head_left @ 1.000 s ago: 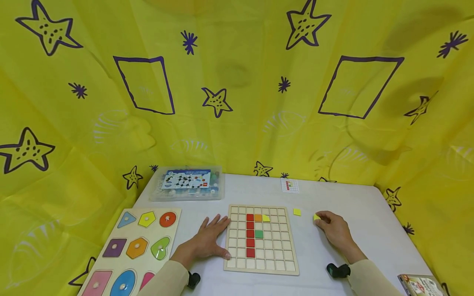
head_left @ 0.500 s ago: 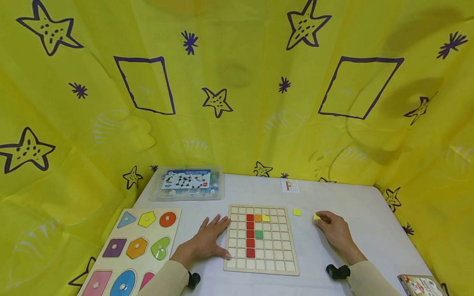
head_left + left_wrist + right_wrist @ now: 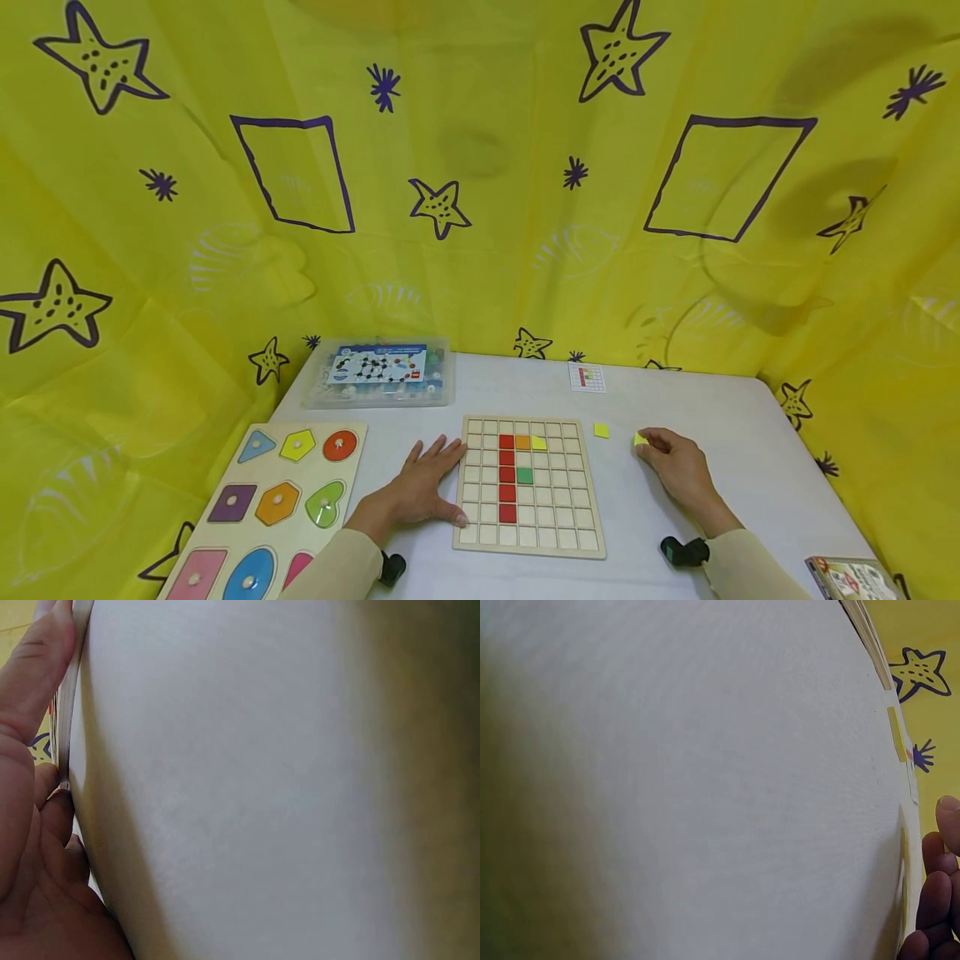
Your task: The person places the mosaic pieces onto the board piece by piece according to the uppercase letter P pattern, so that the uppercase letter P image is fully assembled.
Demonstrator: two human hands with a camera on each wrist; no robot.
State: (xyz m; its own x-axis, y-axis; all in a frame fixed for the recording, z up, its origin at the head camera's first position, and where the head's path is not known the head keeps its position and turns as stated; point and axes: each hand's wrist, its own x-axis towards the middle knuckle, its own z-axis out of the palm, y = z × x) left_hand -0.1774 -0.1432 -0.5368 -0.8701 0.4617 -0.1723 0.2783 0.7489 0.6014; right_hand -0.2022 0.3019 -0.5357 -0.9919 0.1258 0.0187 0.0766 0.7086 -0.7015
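A square wooden grid board (image 3: 527, 542) lies on the white table in the head view, with red, orange, green and yellow tiles in its cells. My left hand (image 3: 420, 492) rests with fingers spread against the board's left edge, thumb near the lower corner. To the right of the board, my right hand (image 3: 678, 467) pinches a small yellow tile (image 3: 640, 440) between thumb and fingers, which partly hide it. A second yellow tile (image 3: 602, 430) lies between that hand and the board. In the right wrist view, only curled fingertips (image 3: 934, 900) show at the right edge.
A small pattern card (image 3: 587, 377) lies behind the board. A clear plastic case (image 3: 378, 372) sits at the back left, and a shape puzzle board (image 3: 247, 456) at the left. A box (image 3: 855, 577) is at the lower right. Yellow curtains surround the table.
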